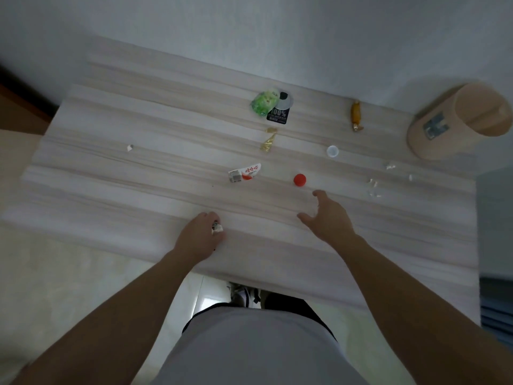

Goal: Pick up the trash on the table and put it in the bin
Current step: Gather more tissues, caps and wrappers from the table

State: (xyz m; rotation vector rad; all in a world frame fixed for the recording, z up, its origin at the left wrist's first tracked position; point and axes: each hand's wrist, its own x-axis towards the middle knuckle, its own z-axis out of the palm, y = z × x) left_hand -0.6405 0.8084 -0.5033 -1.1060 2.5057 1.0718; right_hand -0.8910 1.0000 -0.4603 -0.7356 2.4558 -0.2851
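Standing on the far right corner of the pale striped desk (138, 190): a tan cylindrical bin (455, 120), open mouth tipped toward the camera. Scattered across the middle of the desk: a green wrapper (263, 102) touching a black packet (279, 113) near the far edge, a twisted gold wrapper (268, 140) just nearer, a gold-brown candy (356, 115) off toward the bin, a white bottle cap (332, 151), a red bottle cap (299, 180), and a red-and-white sachet (245, 172). Lying alone toward the left edge: a small white scrap (130, 147). Strewn near the right edge, below the bin: clear plastic bits (373, 187), hard to make out.

Resting by the near edge: left hand (198, 237), fingers (213, 218) curled tight around a crumpled white scrap (218, 227) that pokes out on the thumb side. Hovering to the right of it: right hand (329, 218), fingers spread and loose, gripping nothing, fingertips pointing at the red bottle cap, which sits just beyond them without touching.

Bare desk between the two hands and along the whole near edge. Between the right hand and the bin, only the clear plastic bits and the white bottle cap.
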